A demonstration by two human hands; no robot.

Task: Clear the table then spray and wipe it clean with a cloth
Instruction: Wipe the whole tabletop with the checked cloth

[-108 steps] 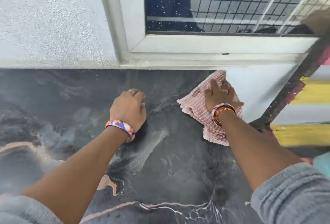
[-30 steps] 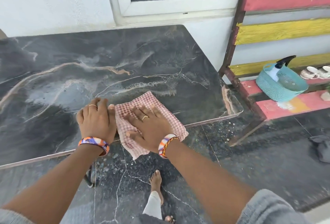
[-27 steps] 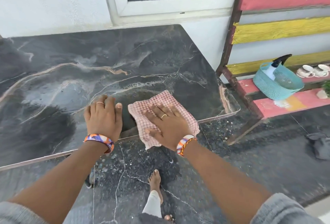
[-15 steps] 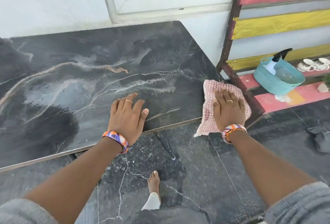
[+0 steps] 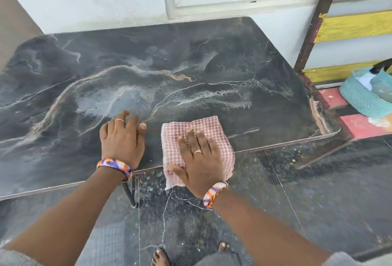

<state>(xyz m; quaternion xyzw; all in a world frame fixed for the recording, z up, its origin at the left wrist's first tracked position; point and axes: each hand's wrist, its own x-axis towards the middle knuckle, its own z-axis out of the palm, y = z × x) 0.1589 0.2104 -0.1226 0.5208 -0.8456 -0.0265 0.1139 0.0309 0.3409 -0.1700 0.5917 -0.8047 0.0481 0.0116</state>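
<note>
The person is at the wiping step of the task, and the dark marble-pattern worktop [image 5: 191,58] carries nothing except the two hands and the cloth. The right hand [image 5: 199,157] lies flat with straight fingers on the pink checked cloth [image 5: 203,125] and presses it down; this grip is open, not curled round the cloth. The cloth sits at the near edge of the worktop, and the part under the palm hangs over that edge. The left hand [image 5: 121,138] rests just to the left of the cloth, also flat and open on the surface, holding nothing, probably to steady the body. To do this step well, the person should likely keep the whole palm on the cloth with even pressure, make overlapping passes, and take care that the hanging part does not slip off the edge. Pale streaks beyond the fingers, towards the wall, may be spray still to wipe, though this cannot be told for sure. Far to the right of the grip, a teal woven basket [image 5: 360,98] stands on a painted bench [image 5: 360,125]; inside it is a spray bottle [image 5: 375,70] with a black trigger, only partly in view.
</note>
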